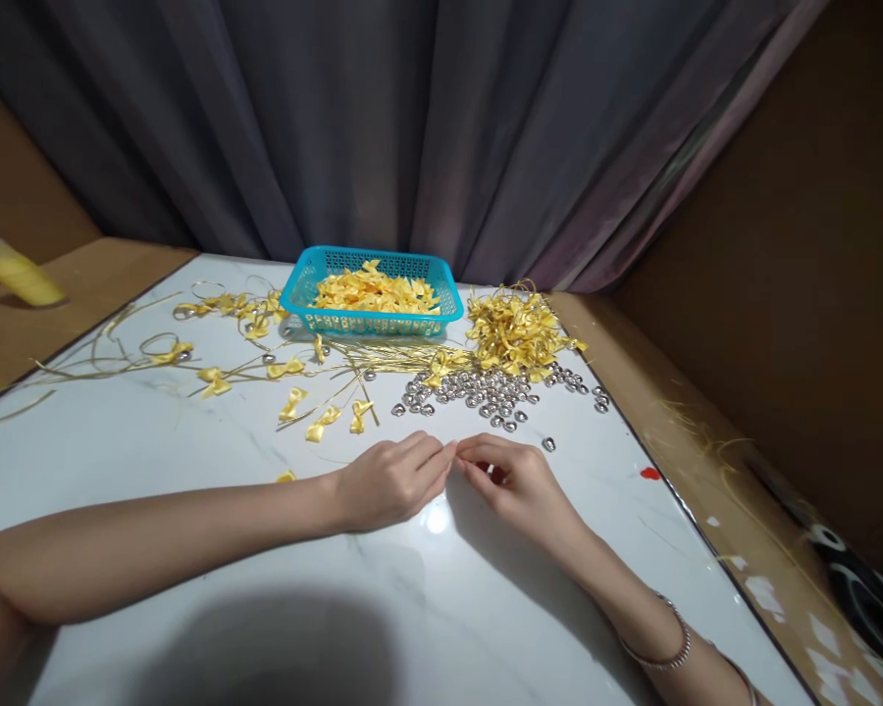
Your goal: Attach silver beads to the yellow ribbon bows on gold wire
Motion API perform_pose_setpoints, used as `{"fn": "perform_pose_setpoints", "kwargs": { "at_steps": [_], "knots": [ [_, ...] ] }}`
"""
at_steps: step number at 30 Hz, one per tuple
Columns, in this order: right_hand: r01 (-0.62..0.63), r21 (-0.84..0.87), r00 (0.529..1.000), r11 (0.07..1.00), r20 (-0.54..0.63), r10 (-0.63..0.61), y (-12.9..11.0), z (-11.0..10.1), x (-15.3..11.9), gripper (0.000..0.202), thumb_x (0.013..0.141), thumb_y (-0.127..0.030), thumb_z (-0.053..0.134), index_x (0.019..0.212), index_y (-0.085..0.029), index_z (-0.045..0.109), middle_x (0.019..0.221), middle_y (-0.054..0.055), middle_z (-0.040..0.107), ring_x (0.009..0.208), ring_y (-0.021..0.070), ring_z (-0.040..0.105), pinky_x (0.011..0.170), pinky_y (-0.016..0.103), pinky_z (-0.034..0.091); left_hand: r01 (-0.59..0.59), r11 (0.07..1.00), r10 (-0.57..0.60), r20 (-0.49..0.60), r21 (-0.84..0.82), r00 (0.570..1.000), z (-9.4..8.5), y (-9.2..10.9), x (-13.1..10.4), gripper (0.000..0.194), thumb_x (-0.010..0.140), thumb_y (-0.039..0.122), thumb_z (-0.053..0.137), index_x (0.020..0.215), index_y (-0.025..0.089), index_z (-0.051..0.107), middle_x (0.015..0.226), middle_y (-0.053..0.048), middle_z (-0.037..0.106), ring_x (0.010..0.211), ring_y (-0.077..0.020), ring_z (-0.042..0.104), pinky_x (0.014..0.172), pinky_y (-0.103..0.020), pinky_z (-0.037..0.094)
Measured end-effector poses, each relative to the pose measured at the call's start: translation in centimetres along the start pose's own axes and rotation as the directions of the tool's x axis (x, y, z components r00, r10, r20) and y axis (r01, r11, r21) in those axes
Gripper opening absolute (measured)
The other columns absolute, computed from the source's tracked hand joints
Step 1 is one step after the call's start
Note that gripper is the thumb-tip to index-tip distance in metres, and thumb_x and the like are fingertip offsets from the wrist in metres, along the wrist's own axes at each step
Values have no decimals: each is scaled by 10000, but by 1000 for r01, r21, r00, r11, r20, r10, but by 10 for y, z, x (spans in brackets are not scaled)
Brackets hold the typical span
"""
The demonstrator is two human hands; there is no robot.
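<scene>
Left hand [397, 480] and right hand [519, 478] are pinching narrow, fingertips meeting over bench [500, 628]; can't tell what they're holding. Silver beads [496, 395] are lying just beyond, loose yellow bows [324, 424] lying farther left.

yellow bows [324, 424], silver beads [493, 392], gold cords [404, 356], turquoise lattice basket [383, 319], grey-veined white tabletop [441, 608], purple-grey curtain [353, 127]

- grey-purple curtain [353, 118] is hanging in folds at the back
- white marbled tabletop [448, 618] is reflecting light
- yellow cylinder [19, 275] is sitting at far left, on brown surface [118, 267]
- red patch [649, 474] is showing near tabletop's right edge
- black-handled scissors [859, 593] are lying far right
- white scraps [765, 593] are lying near scissors
</scene>
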State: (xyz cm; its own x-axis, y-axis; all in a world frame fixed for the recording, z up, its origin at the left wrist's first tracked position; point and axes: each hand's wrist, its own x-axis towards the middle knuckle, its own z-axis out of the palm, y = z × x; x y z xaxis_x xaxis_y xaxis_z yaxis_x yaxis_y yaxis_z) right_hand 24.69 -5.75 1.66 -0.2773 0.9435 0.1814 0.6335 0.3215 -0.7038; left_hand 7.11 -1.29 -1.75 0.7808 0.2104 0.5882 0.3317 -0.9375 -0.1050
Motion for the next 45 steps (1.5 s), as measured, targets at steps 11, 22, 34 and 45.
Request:
{"fn": "perform_pose_setpoints", "kwargs": {
  "at_steps": [11, 22, 34, 45],
  "knots": [
    [11, 16, 1000, 1000, -10, -11, 6, 3, 1, 207, 805, -82, 478, 739, -157, 660, 816, 54, 686, 707, 154, 614, 535, 236, 440, -75, 991, 63, 105, 115, 992, 5, 0, -8, 240, 872, 77, 378, 1047, 0, 524, 703, -84, 575, 652, -197, 562, 432, -270, 445],
    [-28, -11, 999, 1000, 35, 28, 7, 3, 2, 186, 827, -103, 487, 745, -146, 648, 816, 51, 670, 694, 144, 589, 544, 230, 415, 95, 994, -90, 89, -59, 992, 3, -1, 0, 220, 895, 117, 333, 792, 122, 528, 666, -35, 555, 620, -152, 550, 532, -250, 465],
    [32, -32, 999, 999, 40, -31, 8, 1, 1, 177, 845, -97, 459, 764, -162, 603, 843, 51, 638, 715, 138, 579, 526, 216, 403, 325, 807, -307, 120, -493, 944, 3, -3, 3, 105, 811, 138, 429, 823, 145, 532, 704, -20, 543, 610, -124, 514, 597, -234, 454],
    [26, -40, 999, 999, 38, -24, 12, 1, 1, 114, 849, -112, 459, 833, -174, 554, 854, 49, 603, 682, 130, 551, 532, 220, 399, 669, 272, -539, 467, -691, 701, 0, -5, 12, 87, 746, 174, 508, 741, 146, 591, 580, 50, 425, 526, -78, 378, 481, -183, 318]
  ]
}}
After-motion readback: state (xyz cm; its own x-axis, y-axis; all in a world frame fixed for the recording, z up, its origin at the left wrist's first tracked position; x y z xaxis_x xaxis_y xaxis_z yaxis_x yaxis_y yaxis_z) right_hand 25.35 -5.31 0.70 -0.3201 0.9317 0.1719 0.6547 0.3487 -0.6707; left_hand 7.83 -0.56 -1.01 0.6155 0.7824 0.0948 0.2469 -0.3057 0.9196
